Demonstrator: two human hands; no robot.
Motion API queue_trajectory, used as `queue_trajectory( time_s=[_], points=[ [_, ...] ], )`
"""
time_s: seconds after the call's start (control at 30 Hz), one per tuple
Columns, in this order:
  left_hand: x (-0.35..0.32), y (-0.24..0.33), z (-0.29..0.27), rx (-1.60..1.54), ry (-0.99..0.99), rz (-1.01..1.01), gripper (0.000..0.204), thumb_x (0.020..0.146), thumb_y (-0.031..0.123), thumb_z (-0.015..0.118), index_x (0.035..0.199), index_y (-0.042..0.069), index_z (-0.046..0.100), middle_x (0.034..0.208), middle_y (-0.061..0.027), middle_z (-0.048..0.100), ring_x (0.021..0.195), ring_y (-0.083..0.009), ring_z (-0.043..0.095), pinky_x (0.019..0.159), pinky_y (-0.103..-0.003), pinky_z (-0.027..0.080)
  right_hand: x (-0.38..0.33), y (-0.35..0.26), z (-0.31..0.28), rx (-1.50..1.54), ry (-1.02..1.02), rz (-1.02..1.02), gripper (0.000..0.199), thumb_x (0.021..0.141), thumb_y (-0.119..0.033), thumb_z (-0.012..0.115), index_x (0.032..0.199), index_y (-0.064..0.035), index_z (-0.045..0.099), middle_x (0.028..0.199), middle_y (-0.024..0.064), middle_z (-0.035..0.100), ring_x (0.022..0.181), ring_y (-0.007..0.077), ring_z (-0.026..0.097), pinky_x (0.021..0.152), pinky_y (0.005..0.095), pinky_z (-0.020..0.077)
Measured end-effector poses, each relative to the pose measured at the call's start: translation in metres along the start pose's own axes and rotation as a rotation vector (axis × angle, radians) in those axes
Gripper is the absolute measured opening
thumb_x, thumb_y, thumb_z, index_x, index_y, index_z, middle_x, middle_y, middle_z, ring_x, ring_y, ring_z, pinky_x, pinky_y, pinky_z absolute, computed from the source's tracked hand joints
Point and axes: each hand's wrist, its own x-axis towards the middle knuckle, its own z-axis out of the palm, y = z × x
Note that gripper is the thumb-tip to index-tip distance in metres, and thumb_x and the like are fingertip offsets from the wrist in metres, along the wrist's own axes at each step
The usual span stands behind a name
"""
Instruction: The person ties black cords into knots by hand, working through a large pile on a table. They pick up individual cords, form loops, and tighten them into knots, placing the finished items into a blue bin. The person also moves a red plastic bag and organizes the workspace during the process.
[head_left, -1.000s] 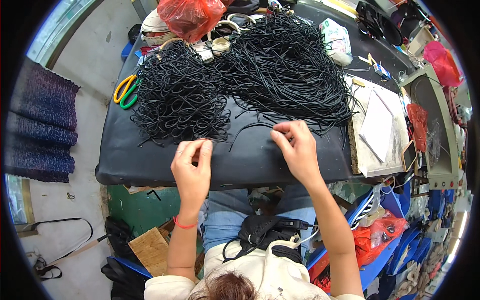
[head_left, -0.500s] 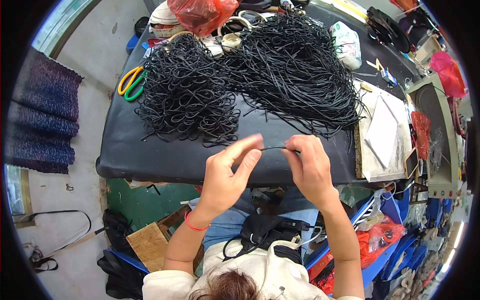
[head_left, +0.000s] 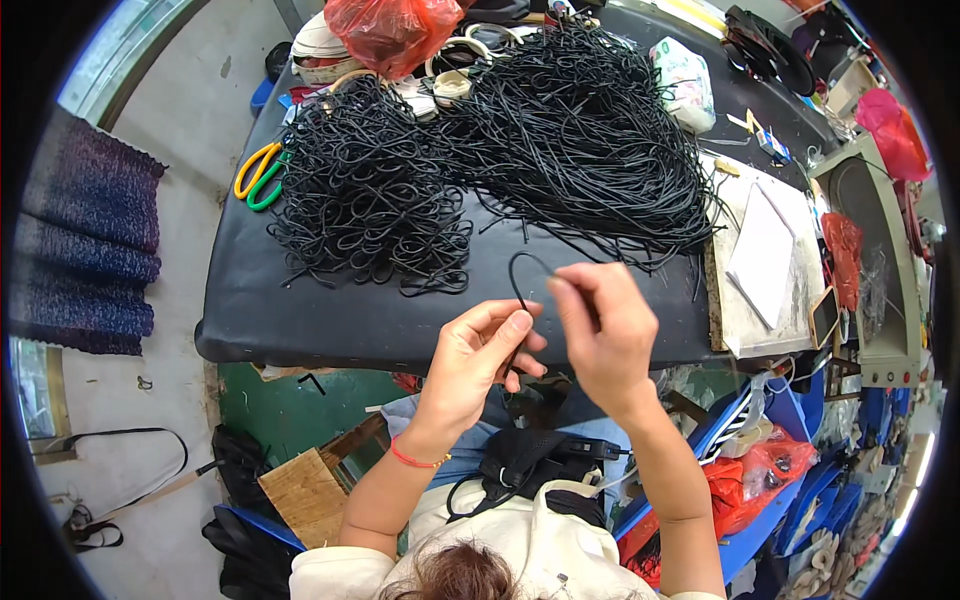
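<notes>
A thin black cord point(head_left: 515, 268) arches between my two hands over the front edge of the black table. My left hand point(head_left: 478, 355) pinches it between thumb and fingers, and part of the cord hangs below. At the cord's other end my right hand point(head_left: 608, 330) is closed with thumb against fingers, slightly blurred. Beyond my hands lies a pile of looped black cords point(head_left: 370, 190) on the left. A larger heap of long, loose black cords point(head_left: 590, 140) spreads to its right.
Scissors with yellow and green handles point(head_left: 262, 175) lie left of the looped pile. A red plastic bag point(head_left: 390, 35) sits at the back. On the right are a pale board point(head_left: 735, 330) with white paper point(head_left: 765, 255) and a tissue pack point(head_left: 684, 85).
The cord, held nearly straight between both hands, now bends up in an arch. My left hand has turned, lowered slightly and closed on it; my right hand has shifted a little.
</notes>
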Motion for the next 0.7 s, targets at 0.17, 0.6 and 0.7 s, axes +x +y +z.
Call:
queue_trajectory(
  time_s=[0.17, 0.6, 0.7],
  points=[
    [0.005, -0.004, 0.0, -0.16, 0.088, 0.076, 0.022, 0.091, 0.016, 0.056, 0.109, 0.004, 0.059, 0.091, -0.0034, 0.063, 0.077, -0.0092, 0.062, 0.052, -0.019, 0.049, -0.01, -0.005, 0.003, -0.005, -0.188, -0.052, 0.016, 0.078, 0.001, 0.062, 0.093, -0.0018, 0.06, 0.081, 0.011, 0.057, 0.061, 0.0241, 0.059, 0.052, 0.0329, 0.0482],
    [-0.013, -0.013, 0.003, 0.475, 0.138, 0.24, 0.015, 0.092, 0.009, 0.053, 0.101, -0.002, 0.058, 0.089, -0.0079, 0.063, 0.076, -0.0108, 0.062, 0.064, -0.022, 0.051, 0.016, 0.001, -0.027, -0.194, 0.169, -0.184, 0.014, 0.077, 0.005, 0.064, 0.089, -0.0013, 0.06, 0.081, 0.0112, 0.058, 0.065, 0.0236, 0.058, 0.056, 0.0308, 0.048],
    [-0.015, -0.013, 0.005, 0.497, 0.052, 0.272, 0.016, 0.091, 0.009, 0.054, 0.103, -0.002, 0.059, 0.09, -0.0082, 0.064, 0.077, -0.0123, 0.063, 0.064, -0.022, 0.052, 0.017, 0.004, -0.024, -0.165, 0.218, -0.139, 0.013, 0.077, 0.004, 0.064, 0.089, -0.0014, 0.059, 0.08, 0.0113, 0.057, 0.065, 0.024, 0.058, 0.057, 0.0306, 0.048]
  ],
)
